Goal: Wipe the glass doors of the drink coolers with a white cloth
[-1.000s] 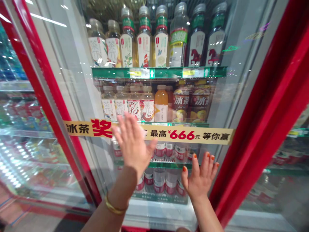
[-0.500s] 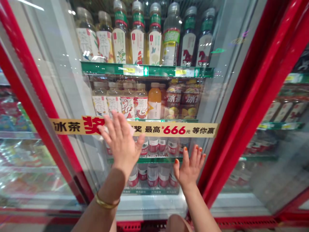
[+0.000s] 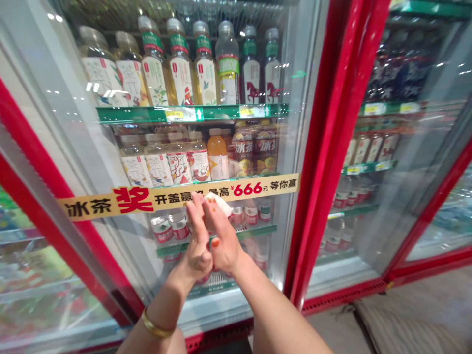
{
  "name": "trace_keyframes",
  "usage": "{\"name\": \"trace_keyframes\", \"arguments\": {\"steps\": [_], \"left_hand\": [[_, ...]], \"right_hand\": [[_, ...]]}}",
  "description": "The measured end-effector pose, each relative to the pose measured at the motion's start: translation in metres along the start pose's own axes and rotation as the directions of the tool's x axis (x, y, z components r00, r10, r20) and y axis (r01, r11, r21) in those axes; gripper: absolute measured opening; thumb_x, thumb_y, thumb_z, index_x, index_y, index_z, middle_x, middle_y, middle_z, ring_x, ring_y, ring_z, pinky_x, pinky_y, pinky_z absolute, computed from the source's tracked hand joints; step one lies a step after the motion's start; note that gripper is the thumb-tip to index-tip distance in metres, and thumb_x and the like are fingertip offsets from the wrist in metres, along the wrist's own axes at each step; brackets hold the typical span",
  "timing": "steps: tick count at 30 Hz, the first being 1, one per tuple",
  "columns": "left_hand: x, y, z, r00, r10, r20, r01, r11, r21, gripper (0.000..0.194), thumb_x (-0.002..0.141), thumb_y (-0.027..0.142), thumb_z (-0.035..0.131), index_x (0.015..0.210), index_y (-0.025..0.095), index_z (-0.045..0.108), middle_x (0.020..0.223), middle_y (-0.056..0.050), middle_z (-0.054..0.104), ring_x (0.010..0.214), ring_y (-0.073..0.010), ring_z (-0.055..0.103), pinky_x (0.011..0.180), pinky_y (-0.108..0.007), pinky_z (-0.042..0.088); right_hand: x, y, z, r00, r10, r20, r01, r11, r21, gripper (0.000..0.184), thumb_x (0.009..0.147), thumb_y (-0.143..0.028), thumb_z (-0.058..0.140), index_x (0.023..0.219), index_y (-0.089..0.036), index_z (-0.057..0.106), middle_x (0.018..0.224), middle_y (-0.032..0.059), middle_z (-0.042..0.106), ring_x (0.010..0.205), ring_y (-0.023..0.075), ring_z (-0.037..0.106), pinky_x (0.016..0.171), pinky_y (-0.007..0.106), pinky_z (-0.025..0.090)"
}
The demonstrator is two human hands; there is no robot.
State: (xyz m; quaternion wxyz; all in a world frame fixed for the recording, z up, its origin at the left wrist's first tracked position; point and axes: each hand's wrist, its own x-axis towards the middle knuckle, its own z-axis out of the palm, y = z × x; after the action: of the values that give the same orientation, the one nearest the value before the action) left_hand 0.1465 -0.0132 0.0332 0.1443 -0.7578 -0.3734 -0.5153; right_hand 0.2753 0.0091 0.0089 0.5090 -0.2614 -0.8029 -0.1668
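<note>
Left hand [image 3: 198, 241] and right hand [image 3: 224, 241] together, fingers straight, narrow; grip can't be told. White tissue-like piece [image 3: 224, 204] overlaps banner's [image 3: 285, 185] lower edge, beside right fingers, right hand nearer; long axis slants down rightward.

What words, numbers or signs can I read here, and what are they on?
"冰茶 奖 开盖赢… 高 ¥666元 等你赢": pale yellow strip; characters near the fingers are partly hidden.
"冰茶": dark bottles on the second shelf.
"茶π": white-labelled bottles, top left.
White up arrows: green upper shelf edge.
Too small or blurred: tags on that edge, and red-and-white labels lower down.
</note>
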Motion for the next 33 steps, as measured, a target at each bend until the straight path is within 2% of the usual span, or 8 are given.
{"name": "trace_keyframes", "arguments": {"steps": [3,5,10,15,19,23,29,33], "left_hand": [[-0.006,-0.022,-0.024,0.991,0.119,-0.053,-0.117,0.993,0.031,0.090,0.108,0.064,0.039,0.178,0.037,-0.011,0.190,-0.011,0.009,0.174,-0.0302,0.026,0.141,-0.053,0.032],[-0.011,-0.044,-0.042,0.979,0.167,-0.117,-0.140,0.968,0.208,0.089,0.104,0.047,0.059,0.178,0.044,0.011,0.190,-0.004,0.015,0.175,-0.0330,0.020,0.145,-0.060,0.019],[-0.017,-0.082,-0.060,0.978,-0.082,-0.191,0.155,0.900,0.408,0.088,0.099,0.050,0.064,0.177,0.042,0.024,0.189,0.001,0.016,0.175,-0.0461,0.010,0.142,-0.080,0.000],[-0.022,-0.086,-0.051,0.974,-0.089,-0.207,0.173,0.885,0.433,0.090,0.096,0.053,0.066,0.176,0.046,0.023,0.188,0.007,0.016,0.174,-0.0453,0.014,0.143,-0.078,0.003],[-0.023,-0.085,-0.050,0.974,-0.061,-0.220,0.155,0.884,0.441,0.090,0.096,0.053,0.066,0.175,0.048,0.022,0.188,0.010,0.017,0.175,-0.0426,0.014,0.145,-0.075,0.003],[-0.021,-0.086,-0.049,0.974,0.039,-0.224,0.080,0.864,0.498,0.095,0.095,0.052,0.062,0.177,0.045,0.015,0.189,0.007,0.014,0.175,-0.0437,0.011,0.143,-0.077,0.001],[-0.022,-0.089,-0.048,0.970,0.091,-0.227,0.038,0.862,0.506,0.094,0.094,0.054,0.062,0.176,0.048,0.017,0.187,0.009,0.017,0.175,-0.0407,0.012,0.144,-0.075,0.004],[-0.024,-0.086,-0.046,0.968,-0.001,-0.251,0.121,0.879,0.462,0.092,0.094,0.052,0.064,0.175,0.050,0.020,0.186,0.012,0.022,0.175,-0.0399,0.013,0.145,-0.075,0.004]], "right_hand": [[-0.014,0.022,-0.005,1.000,-0.027,-0.013,0.024,0.978,-0.207,0.075,0.113,-0.048,0.041,0.182,-0.025,0.021,0.185,0.0072,0.037,0.177,0.0252,0.017,0.142,0.050,0.027],[-0.027,0.043,-0.018,0.986,0.124,-0.111,-0.155,0.924,-0.349,0.080,0.113,-0.042,0.046,0.183,-0.022,0.013,0.188,0.0117,0.028,0.178,0.0289,0.007,0.142,0.057,0.023],[-0.021,0.068,-0.040,0.774,0.443,-0.453,-0.608,0.722,-0.332,0.088,0.114,-0.043,0.040,0.181,-0.013,-0.009,0.189,0.0258,-0.009,0.176,0.0458,-0.009,0.129,0.086,0.026],[-0.059,0.039,-0.013,0.986,0.102,-0.129,-0.151,0.877,-0.456,0.094,0.105,-0.071,0.054,0.181,-0.022,0.026,0.186,0.0116,0.034,0.178,0.0377,0.008,0.141,0.062,0.025],[-0.098,0.058,-0.036,0.952,0.152,-0.267,-0.277,0.802,-0.530,0.068,0.117,-0.056,0.032,0.177,-0.024,0.037,0.180,0.0112,0.043,0.171,0.0331,0.034,0.137,0.053,0.034],[-0.067,0.079,-0.048,0.847,0.294,-0.443,-0.504,0.709,-0.494,0.082,0.117,-0.052,0.028,0.180,-0.004,0.010,0.186,0.0311,0.015,0.175,0.0498,0.012,0.131,0.076,0.033],[-0.095,0.051,-0.011,0.992,0.091,-0.088,-0.125,0.817,-0.563,0.100,0.105,-0.065,0.057,0.180,-0.010,0.020,0.190,0.0203,0.011,0.178,0.0390,-0.001,0.143,0.066,0.013],[-0.104,0.073,-0.039,0.951,0.239,-0.196,-0.309,0.736,-0.602,0.098,0.107,-0.045,0.062,0.181,-0.009,0.008,0.190,0.0224,0.008,0.178,0.0396,0.003,0.140,0.070,0.024]]}}
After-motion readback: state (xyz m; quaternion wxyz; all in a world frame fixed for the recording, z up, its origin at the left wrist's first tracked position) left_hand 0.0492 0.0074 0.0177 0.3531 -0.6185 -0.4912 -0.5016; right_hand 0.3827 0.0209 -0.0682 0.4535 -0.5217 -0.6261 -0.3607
